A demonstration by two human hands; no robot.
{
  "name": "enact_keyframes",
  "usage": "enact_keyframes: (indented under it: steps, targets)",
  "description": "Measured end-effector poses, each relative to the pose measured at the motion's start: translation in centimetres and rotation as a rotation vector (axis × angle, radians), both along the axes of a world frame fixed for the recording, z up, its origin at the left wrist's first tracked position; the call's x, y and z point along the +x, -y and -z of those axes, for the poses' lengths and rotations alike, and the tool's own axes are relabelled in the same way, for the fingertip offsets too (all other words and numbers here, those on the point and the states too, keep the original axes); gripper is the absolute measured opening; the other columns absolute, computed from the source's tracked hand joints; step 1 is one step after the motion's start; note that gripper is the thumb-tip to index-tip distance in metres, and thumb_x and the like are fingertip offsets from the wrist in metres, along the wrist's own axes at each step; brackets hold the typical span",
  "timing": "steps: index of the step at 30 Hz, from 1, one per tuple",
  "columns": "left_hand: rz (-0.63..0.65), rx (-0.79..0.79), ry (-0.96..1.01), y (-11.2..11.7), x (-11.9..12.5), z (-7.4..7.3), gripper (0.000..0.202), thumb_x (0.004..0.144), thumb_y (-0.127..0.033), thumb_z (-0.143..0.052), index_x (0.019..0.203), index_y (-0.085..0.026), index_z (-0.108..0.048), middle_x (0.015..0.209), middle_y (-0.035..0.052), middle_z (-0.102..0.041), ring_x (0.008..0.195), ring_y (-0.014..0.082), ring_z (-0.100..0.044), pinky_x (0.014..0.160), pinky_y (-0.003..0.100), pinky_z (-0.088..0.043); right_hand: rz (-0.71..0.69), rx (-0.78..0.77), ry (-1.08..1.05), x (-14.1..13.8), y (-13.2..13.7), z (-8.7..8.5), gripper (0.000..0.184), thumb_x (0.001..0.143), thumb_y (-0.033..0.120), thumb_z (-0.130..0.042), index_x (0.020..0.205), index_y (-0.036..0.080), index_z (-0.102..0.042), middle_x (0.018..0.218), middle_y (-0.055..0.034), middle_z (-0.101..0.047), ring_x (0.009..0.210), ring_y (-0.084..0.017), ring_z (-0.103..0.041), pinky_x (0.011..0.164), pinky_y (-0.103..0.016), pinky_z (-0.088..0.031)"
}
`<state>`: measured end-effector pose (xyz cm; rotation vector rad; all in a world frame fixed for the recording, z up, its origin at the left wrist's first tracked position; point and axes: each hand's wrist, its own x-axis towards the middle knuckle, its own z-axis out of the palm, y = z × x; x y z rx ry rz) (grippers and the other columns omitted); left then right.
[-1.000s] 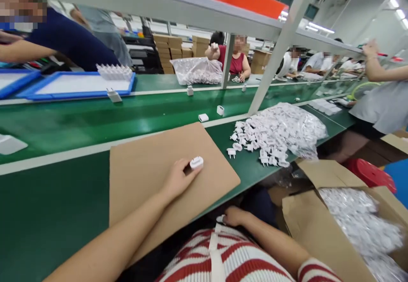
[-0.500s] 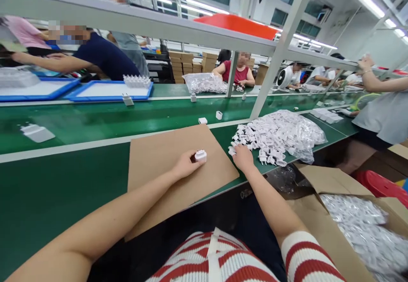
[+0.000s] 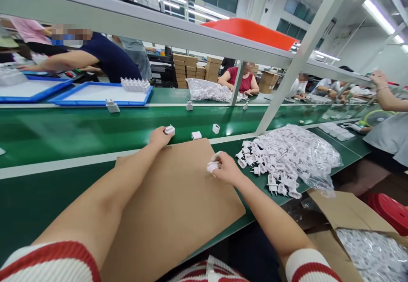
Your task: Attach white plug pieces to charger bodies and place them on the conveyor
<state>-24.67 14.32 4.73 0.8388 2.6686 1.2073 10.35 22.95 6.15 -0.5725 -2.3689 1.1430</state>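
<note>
My left hand (image 3: 161, 137) reaches over the green conveyor belt, its fingers closed around a white plug adapter (image 3: 170, 130) whose pins point up. Above the right part of a brown cardboard sheet (image 3: 172, 205), my right hand (image 3: 227, 169) pinches a small white plug piece (image 3: 213, 166). To that hand's right lies a heap of white plug pieces (image 3: 270, 159), spilling from a clear plastic bag (image 3: 321, 154). Two white adapter housings, a lying one (image 3: 196, 135) and an upright one (image 3: 216, 128), rest on the belt between my hands.
A slanted metal post (image 3: 280, 78) rises behind the heap, under a shelf with an orange tray (image 3: 248, 33). Blue-rimmed trays (image 3: 95, 93) stand across the belt, where several co-workers sit. An open carton (image 3: 334, 210) of bagged white parts is at the lower right.
My left hand has moved forward and left with the adapter, from the cardboard to the belt. My right hand has left the heap with a plug piece and come over the cardboard.
</note>
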Motion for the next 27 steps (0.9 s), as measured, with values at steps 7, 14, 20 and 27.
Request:
enact_keyframes:
  steps: [7, 14, 20, 27]
  targets:
    - [-0.145, 0.063, -0.47, -0.4, 3.7, 1.3, 0.081, 0.08, -0.044, -0.075, 0.149, -0.013, -0.045, 0.159, 0.0234, -0.041, 0.148, 0.0417, -0.036, 0.121, 0.055, -0.031, -0.145, -0.056, -0.033, -4.6, -1.8, 3.1, 0.021, 0.083, 0.016, -0.067, 0.102, 0.021, -0.072, 0.106, -0.0068, -0.065, 0.103, -0.023, -0.066, 0.099, -0.043, -0.053]
    - [0.089, -0.301, -0.324, -4.6, 6.4, 2.2, 0.051, 0.09, -0.05, -0.065, 0.123, -0.011, -0.065, 0.144, 0.026, -0.058, 0.136, 0.0464, -0.047, 0.109, 0.055, -0.039, -0.119, -0.348, -0.126, -4.3, -2.3, 4.5, 0.044, 0.073, 0.015, -0.073, 0.116, 0.025, -0.072, 0.121, -0.0079, -0.064, 0.101, -0.021, -0.068, 0.094, -0.041, -0.059]
    - [0.068, -0.088, -0.175, -5.6, 6.7, 1.8, 0.048, 0.082, -0.033, -0.074, 0.125, -0.023, -0.053, 0.118, 0.0101, -0.074, 0.121, 0.03, -0.064, 0.12, 0.049, -0.027, 0.124, -0.954, -0.231, -4.9, -2.0, 2.6, 0.019, 0.089, 0.032, -0.068, 0.102, 0.017, -0.071, 0.097, -0.0085, -0.076, 0.083, -0.018, -0.073, 0.065, -0.026, -0.061]
    - [0.264, 0.341, -0.02, -1.7, 11.7, 0.2, 0.052, 0.08, -0.039, -0.071, 0.124, -0.023, -0.047, 0.131, 0.0104, -0.065, 0.103, 0.024, -0.069, 0.092, 0.037, -0.053, 0.134, -1.225, -0.331, -4.2, -3.2, 1.7, 0.008, 0.085, 0.014, -0.073, 0.088, 0.02, -0.067, 0.093, -0.0047, -0.076, 0.089, -0.014, -0.076, 0.065, -0.018, -0.063]
